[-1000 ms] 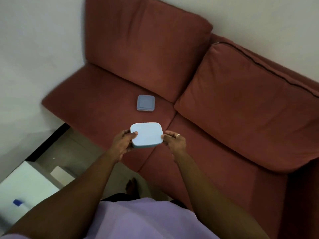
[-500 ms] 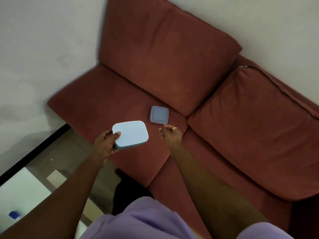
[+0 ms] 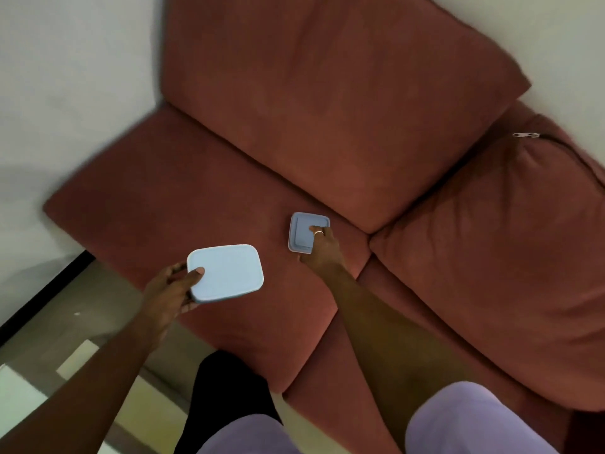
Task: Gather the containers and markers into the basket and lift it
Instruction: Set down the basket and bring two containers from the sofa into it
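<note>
My left hand grips a pale blue rectangular container by its near-left corner, thumb on the lid, and holds it above the sofa seat. A smaller blue square container lies on the red sofa seat close to the back cushion. My right hand lies over its right side, a ringed finger on the lid and the thumb at its near edge. No basket or markers are in view.
Two big red back cushions stand behind the seat, against a white wall. At the lower left are a bare floor and a white surface. My dark trouser leg is by the sofa's front edge.
My right hand let go of the pale blue container and reached forward onto the small square container. My left hand now holds the pale blue container alone, further left.
</note>
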